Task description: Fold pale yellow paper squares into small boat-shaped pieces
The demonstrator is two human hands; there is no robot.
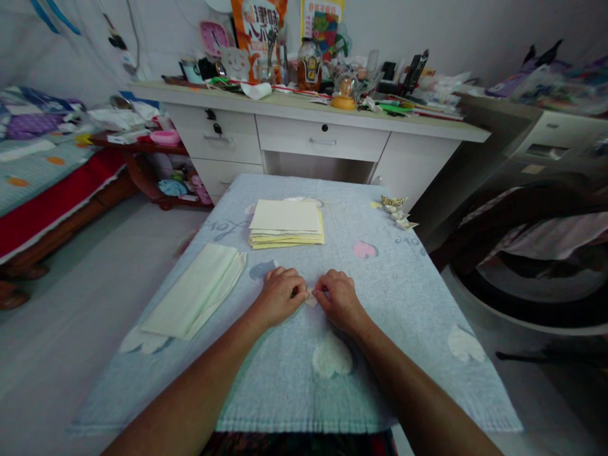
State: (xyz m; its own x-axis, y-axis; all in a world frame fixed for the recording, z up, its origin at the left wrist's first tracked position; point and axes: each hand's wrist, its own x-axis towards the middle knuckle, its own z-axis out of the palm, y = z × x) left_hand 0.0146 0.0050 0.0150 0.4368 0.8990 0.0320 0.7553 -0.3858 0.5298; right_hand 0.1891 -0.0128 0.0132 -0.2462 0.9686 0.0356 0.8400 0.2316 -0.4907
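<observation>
My left hand [284, 294] and my right hand [338, 296] meet near the middle of the cloth-covered table [285, 380]. Between their fingertips is a small piece of folded pale paper [311, 297], mostly covered by the fingers. Both hands are closed, thumbs and fingers pinching the paper from either side. Beyond them lies a stack of cream and yellow paper [287, 221]. To the left, a folded bundle of pale green paper [194, 291] rests at a slant. Several small folded paper pieces [398, 212] sit at the far right of the table.
A white desk [323, 136] crowded with a jar [309, 66], bags and small items stands behind the table. On the right is a front-loading washing machine [546, 164]. A bed [52, 171] and a low wooden stand [142, 149] are on the left.
</observation>
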